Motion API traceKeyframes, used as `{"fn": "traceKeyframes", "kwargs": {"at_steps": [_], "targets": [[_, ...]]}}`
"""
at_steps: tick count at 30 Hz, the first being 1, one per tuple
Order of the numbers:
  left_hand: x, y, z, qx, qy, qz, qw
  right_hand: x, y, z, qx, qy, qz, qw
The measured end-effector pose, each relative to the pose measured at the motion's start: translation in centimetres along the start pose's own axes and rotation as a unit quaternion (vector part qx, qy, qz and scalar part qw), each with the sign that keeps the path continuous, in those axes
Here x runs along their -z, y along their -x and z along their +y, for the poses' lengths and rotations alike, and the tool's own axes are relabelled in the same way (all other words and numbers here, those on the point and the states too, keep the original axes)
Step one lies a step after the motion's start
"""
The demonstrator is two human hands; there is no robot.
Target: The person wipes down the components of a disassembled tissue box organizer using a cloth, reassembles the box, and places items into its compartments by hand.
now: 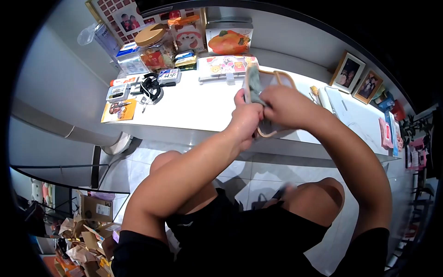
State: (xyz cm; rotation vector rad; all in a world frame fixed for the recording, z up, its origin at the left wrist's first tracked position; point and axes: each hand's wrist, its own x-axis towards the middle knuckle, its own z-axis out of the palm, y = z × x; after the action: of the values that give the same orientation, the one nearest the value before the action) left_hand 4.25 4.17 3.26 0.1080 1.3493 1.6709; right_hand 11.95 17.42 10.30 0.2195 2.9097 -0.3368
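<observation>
While the left hand (247, 121) curled its fingers round the near left edge of a tan-rimmed, pale container (286, 81), the right hand (282, 107) bent down over its mouth, against a grey-green cloth (254, 79). The right fingertips were hidden, so I cannot tell whether they gripped the cloth. Container and cloth were between the two hands, seen across the near edge of a white table (198, 104).

Just beyond the left hand lay a case with cartoon figures (222, 65), and farther past it stood a box with an orange fruit picture (229, 40). Well to the left of the hands were a coiled black cable (151, 87), a yellow packet (127, 111) with scissors (121, 105) on it, and, farther back, a gold-lidded jar (158, 55).

Right of the right hand, beyond a flat white object (340, 102), stood two framed photographs (348, 73); pink packs (384, 131) lay farther right. Below the hands showed a tiled floor (256, 177).
</observation>
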Motion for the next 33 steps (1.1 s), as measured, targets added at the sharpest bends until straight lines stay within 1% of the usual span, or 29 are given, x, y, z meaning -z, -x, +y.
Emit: {"fn": "traceKeyframes", "kwargs": {"at_steps": [2,3,5,6,8,9,10,11,12,13,16,17,18,20,21,22,24,25,26,28,29,30,32,33], "targets": [[-0.6,0.2,-0.1,-0.018,-0.025,-0.022,0.999,-1.8,0.7,0.6,0.037,0.063,0.02,0.997],[-0.8,0.3,-0.1,-0.023,-0.034,-0.03,0.999,-1.6,0.6,0.6,0.034,0.066,0.019,0.997],[-1.0,0.7,-0.1,-0.052,-0.066,-0.053,0.995,-0.7,-0.2,0.5,-0.067,0.088,-0.001,0.994],[-1.1,0.8,-0.1,-0.072,-0.076,-0.062,0.993,-0.6,-0.4,0.5,-0.066,0.09,-0.002,0.994],[-1.3,1.0,0.2,-0.113,-0.095,-0.078,0.986,-0.7,-0.6,0.8,-0.126,0.151,0.11,0.974],[-1.2,0.5,0.9,-0.185,-0.136,-0.094,0.969,-0.9,-0.9,1.7,-0.133,0.134,0.108,0.976],[-1.2,0.0,1.5,-0.209,-0.15,-0.101,0.961,0.0,-0.3,1.3,-0.144,0.133,0.112,0.974],[-1.2,-0.6,2.0,-0.233,-0.163,-0.108,0.953,0.7,0.0,0.7,-0.127,0.132,0.017,0.983],[-1.0,-0.7,2.4,-0.228,-0.158,-0.105,0.955,1.9,0.2,-0.5,-0.108,0.128,-0.077,0.983],[-0.8,-0.7,2.8,-0.223,-0.153,-0.102,0.957,2.8,1.0,-2.3,-0.131,0.136,-0.133,0.973],[-0.3,-1.2,2.1,-0.228,-0.152,-0.111,0.955,1.4,1.7,-3.1,-0.115,0.139,-0.149,0.972],[-0.1,-1.4,1.6,-0.222,-0.151,-0.111,0.957,1.2,1.7,-3.1,-0.134,0.156,-0.117,0.972],[-0.1,-1.2,1.5,-0.216,-0.149,-0.11,0.959,0.8,1.6,-2.7,-0.134,0.153,-0.122,0.972],[-0.1,-0.7,1.7,-0.197,-0.129,-0.15,0.96,0.6,1.4,-1.4,-0.076,0.211,0.013,0.974],[-0.2,-0.1,2.3,-0.186,-0.121,-0.172,0.96,1.5,1.5,-2.7,-0.13,0.217,0.032,0.967],[-0.3,0.6,2.8,-0.175,-0.112,-0.194,0.959,1.7,1.3,-2.2,-0.133,0.215,0.03,0.967],[0.0,0.8,3.2,-0.117,-0.098,-0.224,0.963,2.3,0.3,-0.4,-0.182,0.252,0.08,0.947],[-0.2,0.9,2.7,-0.16,-0.098,-0.208,0.96,2.2,0.2,-0.1,-0.188,0.254,0.08,0.945],[-0.2,0.6,2.6,-0.161,-0.098,-0.21,0.959,1.8,0.2,0.0,-0.19,0.255,0.08,0.945],[0.2,-0.3,2.1,-0.185,-0.119,-0.186,0.957,0.6,0.1,0.3,-0.161,0.222,0.107,0.956],[0.4,-0.9,1.7,-0.194,-0.126,-0.178,0.957,-0.2,-0.5,1.0,-0.173,0.117,0.057,0.976],[0.9,-2.3,1.0,-0.204,-0.148,-0.167,0.953,-0.4,-0.2,0.3,-0.172,0.118,0.06,0.976],[1.2,-3.2,1.4,-0.216,-0.17,-0.153,0.949,-0.9,0.9,-2.0,-0.133,0.09,0.009,0.987],[1.2,-3.3,1.8,-0.209,-0.148,-0.14,0.956,-0.5,0.5,-2.2,-0.132,0.092,0.009,0.987]]}}
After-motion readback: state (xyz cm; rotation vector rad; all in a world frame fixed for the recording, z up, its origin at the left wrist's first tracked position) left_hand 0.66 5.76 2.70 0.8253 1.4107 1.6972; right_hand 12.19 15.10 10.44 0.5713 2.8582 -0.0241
